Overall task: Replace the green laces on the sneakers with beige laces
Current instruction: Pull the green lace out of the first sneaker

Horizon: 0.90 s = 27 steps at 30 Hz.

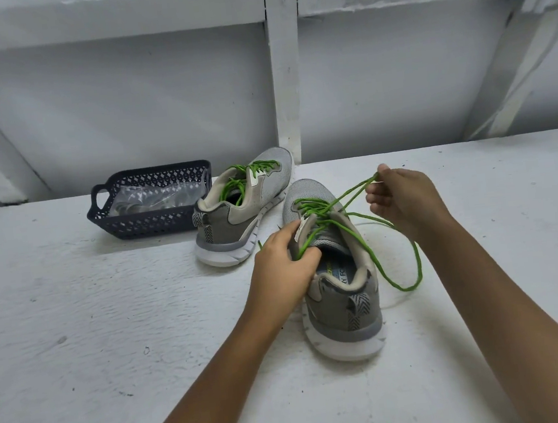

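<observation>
Scene: two grey sneakers with white soles are set on a rough white surface point(77, 336), backed by a white wall point(122, 107) with a vertical post point(287, 72).
Near sneaker point(344, 307): stood upright centre-right, heel toward the camera, toe pointed away.
Green lace point(319, 211): threaded through the near sneaker's eyelets, untied, crossings slack over the tongue. One long strand is draped off the shoe's right side, curved in a loose loop beside the heel, and run back up toward the right hand.
Left hand point(283, 266): clamped on the left side of the near sneaker's collar, thumb laid outside toward the eyelets, fingers curled into the opening. A lace strand is caught under the fingers.
Right hand point(403, 198): raised to the right of the toe, fingers curled. Doubled lace strands are pinched at the fingertips and drawn taut from the eyelets.
Far sneaker point(243, 215): set behind and left of the near one, heel toward the camera, toe close to the post.
Second green lace point(237, 184): laced in the far sneaker, loose strands dropped into its opening.
Basket point(154, 221): dark perforated plastic, placed just left of the far sneaker; contact cannot be told.
Plastic bag point(152, 198): clear, crumpled, laid inside the basket; contents cannot be made out.
</observation>
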### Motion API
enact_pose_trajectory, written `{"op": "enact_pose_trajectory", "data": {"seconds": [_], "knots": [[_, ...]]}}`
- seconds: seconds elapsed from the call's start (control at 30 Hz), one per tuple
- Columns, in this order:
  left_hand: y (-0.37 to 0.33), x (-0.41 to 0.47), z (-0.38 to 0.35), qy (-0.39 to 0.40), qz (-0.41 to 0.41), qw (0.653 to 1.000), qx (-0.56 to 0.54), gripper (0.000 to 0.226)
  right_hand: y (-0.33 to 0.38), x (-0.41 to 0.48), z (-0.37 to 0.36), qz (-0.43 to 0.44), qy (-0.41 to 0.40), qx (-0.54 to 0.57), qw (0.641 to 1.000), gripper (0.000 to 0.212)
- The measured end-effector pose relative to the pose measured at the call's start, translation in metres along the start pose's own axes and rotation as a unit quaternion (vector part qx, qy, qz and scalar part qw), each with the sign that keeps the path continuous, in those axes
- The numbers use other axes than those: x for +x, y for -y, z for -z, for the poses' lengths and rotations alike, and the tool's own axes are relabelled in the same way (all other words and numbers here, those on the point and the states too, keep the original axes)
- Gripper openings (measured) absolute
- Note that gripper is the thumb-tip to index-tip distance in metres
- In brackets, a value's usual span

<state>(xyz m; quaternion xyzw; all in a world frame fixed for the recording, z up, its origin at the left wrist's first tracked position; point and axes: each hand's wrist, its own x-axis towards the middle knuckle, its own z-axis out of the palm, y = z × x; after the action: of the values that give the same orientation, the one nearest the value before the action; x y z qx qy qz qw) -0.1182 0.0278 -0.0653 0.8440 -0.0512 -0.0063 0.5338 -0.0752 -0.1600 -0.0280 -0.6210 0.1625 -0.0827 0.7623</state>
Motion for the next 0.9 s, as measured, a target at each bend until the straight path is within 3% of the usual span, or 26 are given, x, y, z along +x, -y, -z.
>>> {"op": "enact_pose_trajectory", "data": {"seconds": [0.07, 0.2, 0.47, 0.57, 0.7, 0.77, 0.9], "knots": [[0.002, 0.001, -0.001, 0.001, -0.002, 1.0, 0.001, 0.069, -0.002, -0.001, -0.001, -0.024, 0.034, -0.02, 0.999, 0.025], [0.003, 0.002, -0.001, -0.004, -0.004, 1.0, -0.002, 0.068, -0.019, -0.012, -0.005, -0.006, 0.155, -0.197, 0.968, 0.028], [0.003, 0.001, -0.001, -0.003, -0.001, 1.0, -0.014, 0.066, -0.002, -0.004, -0.001, 0.016, -0.03, 0.014, 0.999, 0.028], [0.003, 0.001, -0.001, -0.002, -0.001, 1.0, -0.018, 0.066, -0.003, -0.007, -0.001, -0.015, 0.033, -0.029, 0.999, 0.026], [0.003, 0.001, -0.001, -0.004, -0.003, 1.0, -0.015, 0.066, -0.013, -0.015, 0.0, -0.005, 0.172, -0.197, 0.965, 0.022], [0.003, 0.001, -0.001, -0.001, -0.003, 1.0, -0.013, 0.066, -0.009, -0.017, 0.001, 0.009, 0.157, -0.181, 0.971, 0.018], [0.004, 0.001, 0.0, 0.002, -0.003, 1.0, -0.014, 0.066, 0.007, -0.009, 0.009, 0.039, 0.039, -0.036, 0.998, 0.02]]}}
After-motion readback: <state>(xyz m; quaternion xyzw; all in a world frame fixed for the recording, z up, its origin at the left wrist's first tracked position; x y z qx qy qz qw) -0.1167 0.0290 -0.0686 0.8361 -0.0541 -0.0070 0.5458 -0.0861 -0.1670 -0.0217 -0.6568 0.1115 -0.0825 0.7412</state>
